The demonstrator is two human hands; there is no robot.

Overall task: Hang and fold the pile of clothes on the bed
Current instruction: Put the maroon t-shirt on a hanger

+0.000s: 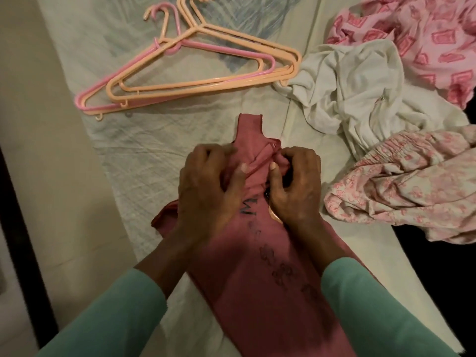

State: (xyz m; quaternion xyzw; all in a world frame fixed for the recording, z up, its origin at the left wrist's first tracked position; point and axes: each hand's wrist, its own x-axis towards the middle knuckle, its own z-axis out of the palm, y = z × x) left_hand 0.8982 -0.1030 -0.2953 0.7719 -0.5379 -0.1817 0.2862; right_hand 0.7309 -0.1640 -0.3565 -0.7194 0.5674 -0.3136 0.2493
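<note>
On the creased bed sheet (144,150), curled fingers (242,168) of left hand (206,191) and right hand (296,186) pinch pink garment (257,292).

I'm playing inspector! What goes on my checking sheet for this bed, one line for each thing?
Surface: pale, wrinkled bed sheet with a faded blue print.
Job's things: dark pink garment with printed letters, lying in front; a stack of peach and pink hangers beyond it; white garment, pink patterned garment and pale floral garment crumpled at the right.
Clutter: nothing seen.
Grips: left hand and right hand both pinch folds of the dark pink garment; green sleeves.
Cables: nothing seen.
Surroundings: dark strip beside the bed at left; too dark to tell at right.
</note>
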